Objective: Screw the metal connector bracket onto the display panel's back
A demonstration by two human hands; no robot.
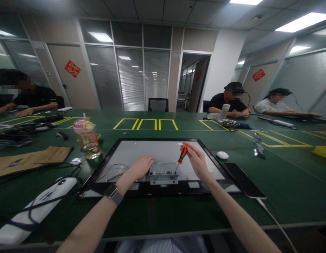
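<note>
A flat monitor panel (163, 149) lies face down on the green table (178, 211), its grey metal back up inside a black frame. A small metal connector box (163, 174) sits near its front edge. My left hand (140, 168) rests on the panel just left of that box, fingers curled down on it. My right hand (196, 161) grips an orange-and-black screwdriver (181, 155), whose tip points down at the box's right end. Thin coloured wires (114, 170) run across the panel's left side.
A pink-lidded bottle (87, 138) and brown paper (28, 160) lie left. A white device with black straps (33, 211) sits at front left. A phone (243, 180) with cable and a white case (222, 155) lie right. Other people sit at both far sides.
</note>
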